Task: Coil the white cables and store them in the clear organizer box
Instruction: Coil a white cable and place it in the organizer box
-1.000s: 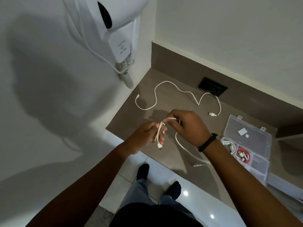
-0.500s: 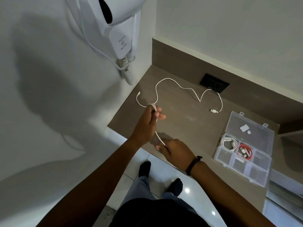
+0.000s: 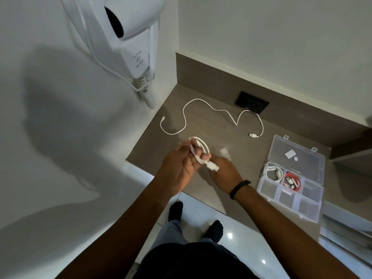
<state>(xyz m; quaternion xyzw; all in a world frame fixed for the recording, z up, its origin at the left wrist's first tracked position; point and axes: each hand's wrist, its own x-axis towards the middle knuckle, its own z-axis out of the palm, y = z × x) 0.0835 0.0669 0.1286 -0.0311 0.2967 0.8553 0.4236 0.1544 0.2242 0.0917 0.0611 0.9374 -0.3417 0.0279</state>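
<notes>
My left hand holds a white cable wound into loops around its fingers, above the brown counter. That cable's plug end sticks out toward my right hand, which touches it just right of the loops. A second white cable lies loose and uncoiled on the counter behind my hands. The clear organizer box stands open at the right, with a coiled white cable and a red cable in its compartments.
A white wall-mounted hair dryer hangs at the upper left, its cord dangling near the counter's corner. A black socket plate sits on the backsplash. The counter ends just below my hands; tiled floor and my feet lie beneath.
My left hand drew back from the far cable, and the cable it holds is now wound in loops. My right hand rose from the counter edge to the plug end.
</notes>
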